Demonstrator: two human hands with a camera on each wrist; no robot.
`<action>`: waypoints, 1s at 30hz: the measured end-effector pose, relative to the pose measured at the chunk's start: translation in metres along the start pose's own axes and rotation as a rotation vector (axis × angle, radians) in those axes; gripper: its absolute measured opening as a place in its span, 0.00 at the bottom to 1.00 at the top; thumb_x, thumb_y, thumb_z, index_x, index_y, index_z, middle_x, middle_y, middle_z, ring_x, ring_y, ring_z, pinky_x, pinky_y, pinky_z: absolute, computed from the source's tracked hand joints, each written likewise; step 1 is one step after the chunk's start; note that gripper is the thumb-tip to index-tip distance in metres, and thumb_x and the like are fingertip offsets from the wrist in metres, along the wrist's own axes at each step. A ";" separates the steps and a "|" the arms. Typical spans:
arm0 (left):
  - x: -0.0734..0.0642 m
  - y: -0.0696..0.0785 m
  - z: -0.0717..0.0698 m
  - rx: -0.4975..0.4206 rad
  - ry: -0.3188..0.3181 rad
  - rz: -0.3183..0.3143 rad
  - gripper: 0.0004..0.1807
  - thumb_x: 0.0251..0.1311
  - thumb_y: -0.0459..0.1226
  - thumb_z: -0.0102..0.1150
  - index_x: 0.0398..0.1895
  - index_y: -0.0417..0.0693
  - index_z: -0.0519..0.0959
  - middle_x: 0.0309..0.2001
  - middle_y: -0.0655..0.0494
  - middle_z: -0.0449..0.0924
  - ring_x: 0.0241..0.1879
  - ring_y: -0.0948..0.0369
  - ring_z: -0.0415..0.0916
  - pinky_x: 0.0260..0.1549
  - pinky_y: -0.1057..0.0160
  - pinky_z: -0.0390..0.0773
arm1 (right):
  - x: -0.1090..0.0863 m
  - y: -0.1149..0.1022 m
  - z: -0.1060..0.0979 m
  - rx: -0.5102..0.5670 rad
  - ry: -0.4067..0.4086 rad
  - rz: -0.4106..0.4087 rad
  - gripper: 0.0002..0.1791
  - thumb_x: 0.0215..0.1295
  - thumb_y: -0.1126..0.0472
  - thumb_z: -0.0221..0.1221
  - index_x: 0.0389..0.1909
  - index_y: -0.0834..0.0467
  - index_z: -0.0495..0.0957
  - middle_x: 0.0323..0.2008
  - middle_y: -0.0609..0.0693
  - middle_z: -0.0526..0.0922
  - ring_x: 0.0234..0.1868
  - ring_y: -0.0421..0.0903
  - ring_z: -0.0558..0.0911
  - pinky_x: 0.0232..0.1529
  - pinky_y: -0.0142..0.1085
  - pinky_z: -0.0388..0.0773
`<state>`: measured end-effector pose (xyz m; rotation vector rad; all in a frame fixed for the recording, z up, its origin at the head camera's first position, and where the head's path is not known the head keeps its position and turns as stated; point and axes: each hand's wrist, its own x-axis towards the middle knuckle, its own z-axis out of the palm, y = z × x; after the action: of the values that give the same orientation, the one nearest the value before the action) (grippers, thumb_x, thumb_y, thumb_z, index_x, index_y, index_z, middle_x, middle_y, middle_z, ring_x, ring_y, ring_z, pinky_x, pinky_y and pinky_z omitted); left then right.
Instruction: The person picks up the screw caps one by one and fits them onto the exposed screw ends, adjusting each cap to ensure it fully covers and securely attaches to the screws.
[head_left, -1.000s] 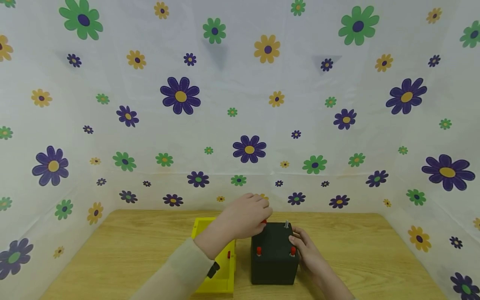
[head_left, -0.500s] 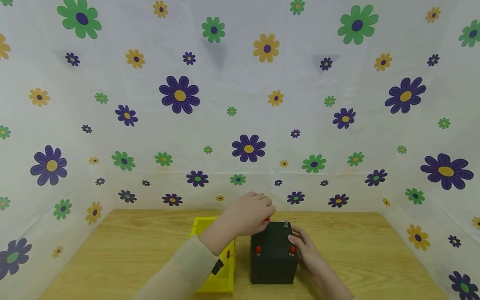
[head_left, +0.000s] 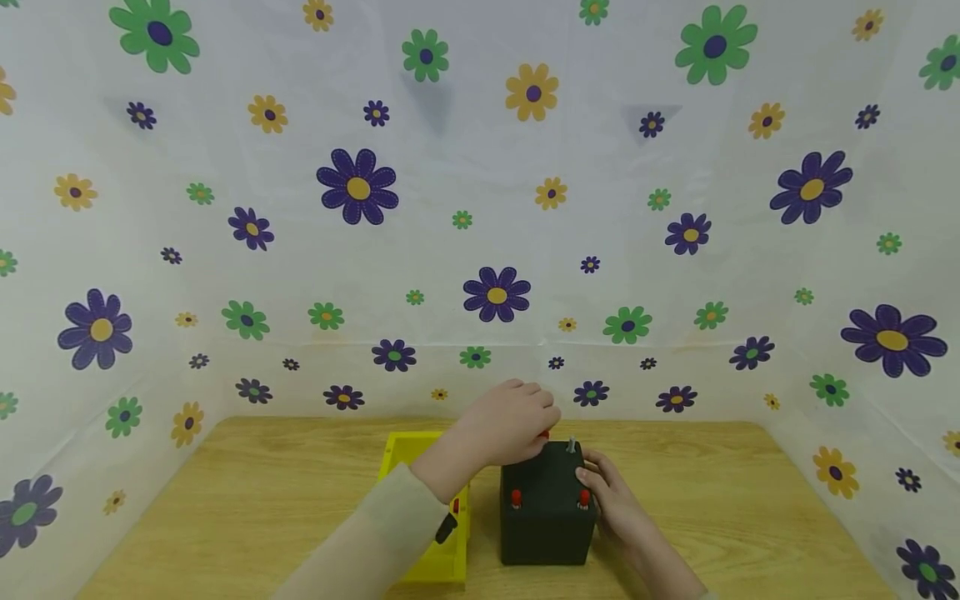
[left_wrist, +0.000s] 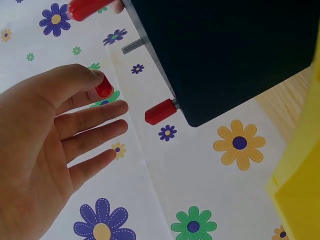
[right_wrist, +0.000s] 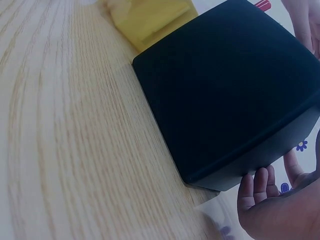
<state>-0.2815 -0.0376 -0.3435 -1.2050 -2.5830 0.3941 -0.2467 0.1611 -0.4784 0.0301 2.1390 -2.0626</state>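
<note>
My left hand (head_left: 510, 423) is over the far left part of a black box (head_left: 546, 533), pinching a small red cap (left_wrist: 104, 88) between thumb and index finger; the other fingers are extended. Red caps (head_left: 516, 499) cover two studs along the box's near top edge. A bare threaded bolt (head_left: 572, 445) sticks up at the far right corner, apart from the pinched cap in the left wrist view. My right hand (head_left: 618, 508) holds the box's right side, thumb at the top edge and bent fingertips (right_wrist: 260, 182) against the side face.
A yellow tray (head_left: 435, 572) stands left of the box, partly hidden by the left forearm; a red piece (head_left: 455, 505) shows at its right side. Both are on a wooden table (head_left: 285, 500). A flower-patterned sheet (head_left: 420, 267) surrounds the table behind and at the sides.
My left hand has shifted right across the far side of the box, carrying the red cap nearer the bare bolt. The right hand and the box stay put.
</note>
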 end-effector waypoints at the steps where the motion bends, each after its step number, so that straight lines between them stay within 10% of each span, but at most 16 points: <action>1: 0.001 0.000 0.000 -0.004 0.001 0.001 0.09 0.74 0.49 0.63 0.49 0.59 0.84 0.46 0.63 0.86 0.51 0.62 0.81 0.63 0.63 0.80 | 0.000 0.000 0.000 -0.002 0.000 0.002 0.30 0.81 0.54 0.50 0.76 0.62 0.60 0.75 0.68 0.66 0.64 0.52 0.79 0.58 0.37 0.80; 30: 0.015 0.006 0.008 0.008 0.008 0.030 0.13 0.72 0.49 0.65 0.55 0.59 0.84 0.51 0.63 0.87 0.54 0.62 0.82 0.67 0.62 0.79 | 0.001 0.001 -0.001 0.002 -0.002 0.000 0.30 0.81 0.54 0.50 0.77 0.62 0.59 0.75 0.68 0.65 0.64 0.52 0.78 0.58 0.36 0.80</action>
<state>-0.2893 -0.0228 -0.3511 -1.2411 -2.5570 0.4052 -0.2474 0.1620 -0.4790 0.0283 2.1362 -2.0635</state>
